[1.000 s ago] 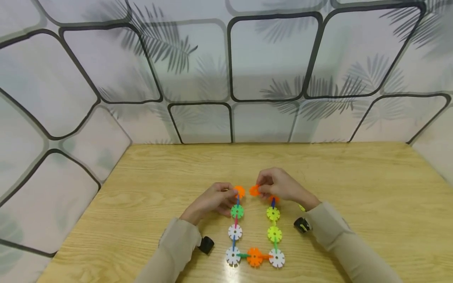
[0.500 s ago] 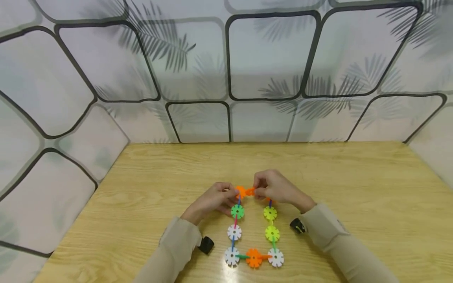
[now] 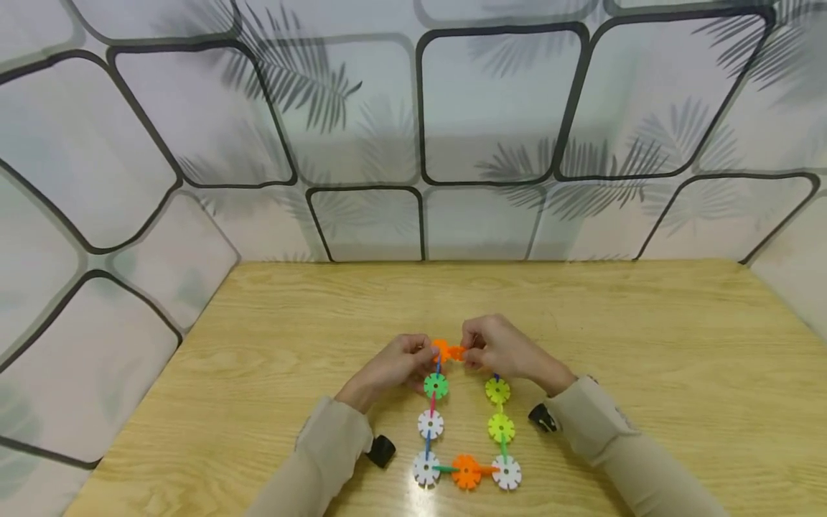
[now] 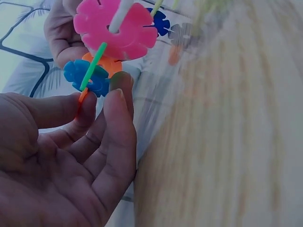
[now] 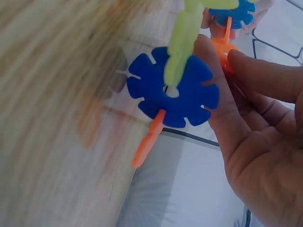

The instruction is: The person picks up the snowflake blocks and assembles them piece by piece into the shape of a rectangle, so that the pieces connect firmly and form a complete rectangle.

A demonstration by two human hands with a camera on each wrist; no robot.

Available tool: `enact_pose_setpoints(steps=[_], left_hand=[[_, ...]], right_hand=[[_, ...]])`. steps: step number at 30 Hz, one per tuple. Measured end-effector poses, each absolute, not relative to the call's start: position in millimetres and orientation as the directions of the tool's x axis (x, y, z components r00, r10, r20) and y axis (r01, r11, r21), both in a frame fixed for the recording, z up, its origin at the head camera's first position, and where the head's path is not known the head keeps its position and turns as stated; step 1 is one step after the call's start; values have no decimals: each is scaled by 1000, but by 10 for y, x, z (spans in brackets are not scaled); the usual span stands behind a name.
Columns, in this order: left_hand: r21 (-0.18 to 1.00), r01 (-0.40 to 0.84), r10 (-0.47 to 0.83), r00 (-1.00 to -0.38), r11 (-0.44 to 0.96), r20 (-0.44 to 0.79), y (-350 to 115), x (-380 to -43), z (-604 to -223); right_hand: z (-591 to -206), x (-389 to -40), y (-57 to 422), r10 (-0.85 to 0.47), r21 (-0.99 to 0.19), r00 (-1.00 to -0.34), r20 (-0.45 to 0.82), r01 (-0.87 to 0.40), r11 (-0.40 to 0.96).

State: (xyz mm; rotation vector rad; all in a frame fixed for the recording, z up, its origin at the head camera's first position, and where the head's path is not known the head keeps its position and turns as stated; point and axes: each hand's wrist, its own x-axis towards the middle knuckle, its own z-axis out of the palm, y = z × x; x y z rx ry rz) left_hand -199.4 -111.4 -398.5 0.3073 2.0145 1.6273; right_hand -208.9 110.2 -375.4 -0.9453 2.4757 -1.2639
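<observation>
Notched plastic interlocking discs form a near-rectangular chain on the table. My left hand (image 3: pixel 390 366) pinches the orange disc (image 3: pixel 441 350) at the far left corner. Between the right hand's (image 3: pixel 500 352) thumb and finger is another orange disc (image 3: pixel 456 352), its edge against the left one. In the left wrist view a blue disc (image 4: pixel 89 75) and a pink disc (image 4: pixel 116 26) follow the pinched one. The right wrist view has the right hand's orange disc (image 5: pixel 224 53) beside a dark blue disc (image 5: pixel 173 90). The right hand hides the chain's far right corner in the head view.
Green (image 3: pixel 436 386), white (image 3: pixel 430 424) and yellow (image 3: pixel 500 428) discs make up the chain's sides, with an orange disc (image 3: pixel 466 472) in the near side. Black wrist cameras (image 3: pixel 381 451) hang beside both sleeves. A patterned curtain (image 3: pixel 478 222) borders the wooden table (image 3: pixel 310 301).
The right hand has moved left with its orange disc, closing the gap to the orange disc in the left hand. The left hand has barely moved.
</observation>
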Motion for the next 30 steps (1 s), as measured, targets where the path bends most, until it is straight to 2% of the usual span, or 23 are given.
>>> enact_pose_setpoints(steps=[14, 30], left_hand=[[962, -66, 516, -833, 265, -199, -1123, -2014, -4009], [970, -113, 535, -817, 217, -215, -1098, -1992, -4034]], right_hand=[[-3748, -2073, 1061, -653, -735, -749, 108, -503, 455], [-3757, -2070, 1087, -683, -764, -723, 103, -497, 411]])
